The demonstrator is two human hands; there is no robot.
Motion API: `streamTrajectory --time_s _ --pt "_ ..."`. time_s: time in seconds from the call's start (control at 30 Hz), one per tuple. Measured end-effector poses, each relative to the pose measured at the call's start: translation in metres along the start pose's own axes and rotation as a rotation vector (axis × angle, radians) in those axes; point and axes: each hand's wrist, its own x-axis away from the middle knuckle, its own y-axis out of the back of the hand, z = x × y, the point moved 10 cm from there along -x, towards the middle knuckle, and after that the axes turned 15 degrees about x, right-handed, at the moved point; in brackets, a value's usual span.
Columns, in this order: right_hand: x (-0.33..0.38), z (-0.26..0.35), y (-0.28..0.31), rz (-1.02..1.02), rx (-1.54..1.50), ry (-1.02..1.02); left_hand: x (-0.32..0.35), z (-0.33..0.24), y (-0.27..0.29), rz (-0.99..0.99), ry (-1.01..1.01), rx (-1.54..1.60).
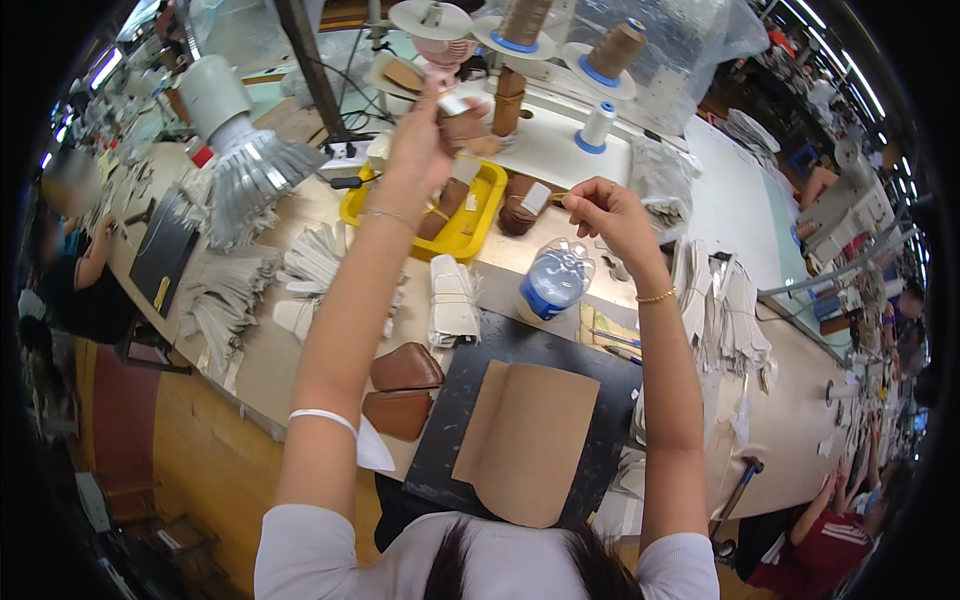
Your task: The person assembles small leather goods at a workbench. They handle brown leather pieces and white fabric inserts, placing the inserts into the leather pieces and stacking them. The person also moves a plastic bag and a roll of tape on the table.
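Note:
At the far side of the table, my left hand (422,145) is raised and closed around a small stack of brown leather pieces (466,126) with a white tag; motion blurs it somewhat. My right hand (605,215) pinches a thin yellowish band (558,199) beside a rolled brown leather bundle (520,207) that carries a white slip. Between my arms sits a yellow tray (484,222) with brown pieces and tags inside. A clear plastic bottle with a blue label (552,283) stands just below my right hand.
A brown sheet (535,440) lies on a black board (440,455) before me, beside two brown leather pieces (405,365). Pale strip bundles (455,300) lie around. Thread cones (612,55), a lamp (245,165) and a hammer (738,490) are nearby. Other people sit at both sides.

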Motion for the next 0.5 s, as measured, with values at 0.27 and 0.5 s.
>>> streamTrajectory --time_s 0.27,0.5 --pt "0.025 -0.108 -0.032 0.316 0.642 -0.251 -0.008 0.024 0.102 -0.106 0.183 -1.3" --pt "0.04 -0.143 -0.042 0.06 0.789 -0.155 -0.005 0.047 0.113 -0.074 0.005 -1.799"
